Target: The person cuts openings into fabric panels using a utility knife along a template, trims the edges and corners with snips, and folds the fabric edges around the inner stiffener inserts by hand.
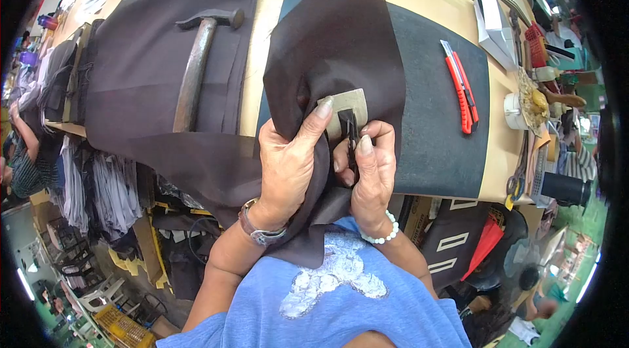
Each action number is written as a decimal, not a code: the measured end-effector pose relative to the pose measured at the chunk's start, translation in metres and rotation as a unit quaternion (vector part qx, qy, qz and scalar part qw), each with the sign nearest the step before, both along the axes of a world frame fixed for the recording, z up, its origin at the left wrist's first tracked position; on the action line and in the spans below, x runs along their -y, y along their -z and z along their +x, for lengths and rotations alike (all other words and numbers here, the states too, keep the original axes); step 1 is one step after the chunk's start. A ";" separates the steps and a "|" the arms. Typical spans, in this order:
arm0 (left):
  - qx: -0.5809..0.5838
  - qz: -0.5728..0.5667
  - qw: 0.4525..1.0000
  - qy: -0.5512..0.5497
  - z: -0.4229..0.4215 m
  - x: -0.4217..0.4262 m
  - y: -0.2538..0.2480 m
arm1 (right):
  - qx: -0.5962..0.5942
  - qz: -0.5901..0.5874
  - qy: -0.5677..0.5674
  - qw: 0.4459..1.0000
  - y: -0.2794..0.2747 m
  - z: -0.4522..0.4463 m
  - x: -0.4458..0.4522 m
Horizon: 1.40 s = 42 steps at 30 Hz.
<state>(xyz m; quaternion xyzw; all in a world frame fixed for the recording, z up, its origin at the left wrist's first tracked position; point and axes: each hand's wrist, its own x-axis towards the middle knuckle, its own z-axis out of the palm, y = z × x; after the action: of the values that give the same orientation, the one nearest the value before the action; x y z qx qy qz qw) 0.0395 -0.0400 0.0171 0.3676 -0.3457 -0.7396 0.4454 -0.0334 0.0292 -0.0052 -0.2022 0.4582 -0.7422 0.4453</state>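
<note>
My left hand (pixel 288 164) is closed on a dark brown sheet of fabric (pixel 341 33), its thumb pressing on a beige rectangular frame (pixel 354 100) that lies on the fabric. The frame has a dark slot in it. My right hand (pixel 375 168) is closed just below and right of the frame. Its thumb and fingers pinch a slim black thing (pixel 353 135) that reaches up to the slot. Whether this is a small tool or a strip of material, I cannot tell. The fabric hangs in folds between my wrists and down against my shirt.
Left, a hammer (pixel 196 66) lies on stacked dark fabric (pixel 131 79). A red box cutter (pixel 462 89), blade out, rests on the black mat (pixel 432 151). A white box (pixel 493 27), a white cup (pixel 514 112) and scissors (pixel 515 185) line the right side.
</note>
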 end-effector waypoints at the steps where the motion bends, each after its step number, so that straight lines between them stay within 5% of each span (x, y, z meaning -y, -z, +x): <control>1: -0.002 0.000 1.000 0.001 0.000 0.000 0.000 | -0.005 0.005 -0.004 1.000 0.001 -0.001 0.000; 14: 0.012 -0.026 1.000 0.011 0.000 0.011 0.002 | -0.065 0.068 -0.022 0.995 -0.010 -0.011 -0.011; 18: 0.022 -0.059 0.998 0.027 0.000 0.014 -0.001 | -0.216 0.040 -0.015 0.975 -0.026 -0.044 -0.022; 21: 0.051 -0.106 0.992 0.041 -0.001 0.014 0.004 | -0.359 0.036 -0.023 0.932 -0.042 -0.076 -0.024; 26: 0.039 -0.087 0.991 0.094 -0.002 0.011 -0.001 | -0.764 -0.044 -0.078 0.639 -0.047 -0.088 0.005; 31: 0.035 -0.107 0.986 0.126 -0.004 0.011 0.000 | -0.789 -0.118 -0.041 0.602 -0.038 -0.092 0.018; 34: 0.051 -0.112 0.980 0.157 -0.003 0.011 -0.002 | -0.788 -0.130 -0.017 0.602 -0.037 -0.091 0.024; 42: -0.028 -0.001 0.974 0.224 0.004 0.021 -0.002 | -0.497 0.048 -0.119 0.858 -0.040 -0.086 0.037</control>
<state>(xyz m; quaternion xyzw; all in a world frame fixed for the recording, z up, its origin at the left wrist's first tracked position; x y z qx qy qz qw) 0.0432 -0.0606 0.0186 0.2597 -0.4069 -0.8303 0.2784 -0.1190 -0.0081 0.0353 -0.5752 0.6262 -0.4617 0.2525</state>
